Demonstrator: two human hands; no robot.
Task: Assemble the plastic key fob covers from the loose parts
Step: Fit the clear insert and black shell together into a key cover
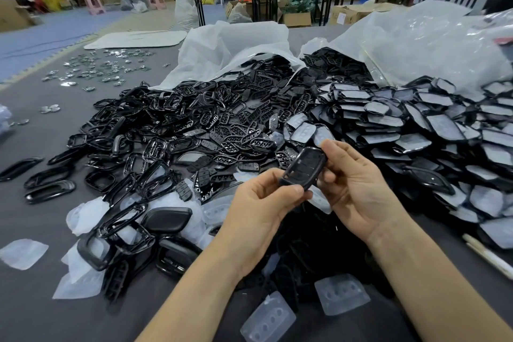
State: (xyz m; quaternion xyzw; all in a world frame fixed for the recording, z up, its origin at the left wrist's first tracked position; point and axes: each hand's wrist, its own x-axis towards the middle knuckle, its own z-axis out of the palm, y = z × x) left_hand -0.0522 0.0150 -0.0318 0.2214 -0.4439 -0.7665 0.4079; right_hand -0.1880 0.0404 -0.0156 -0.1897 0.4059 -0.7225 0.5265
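Here, just in front of the heap of loose black parts (194, 133), the left hand (261, 203) and right hand (352, 183) pinch one key fob cover (304, 168) between curled fingers (295, 190), seemingly near-complete, whereas the heap on the surface (41, 300) lies largely unassembled.

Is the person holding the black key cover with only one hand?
No, the left hand pinches the lower end of the black key cover and the right hand grips its upper end.
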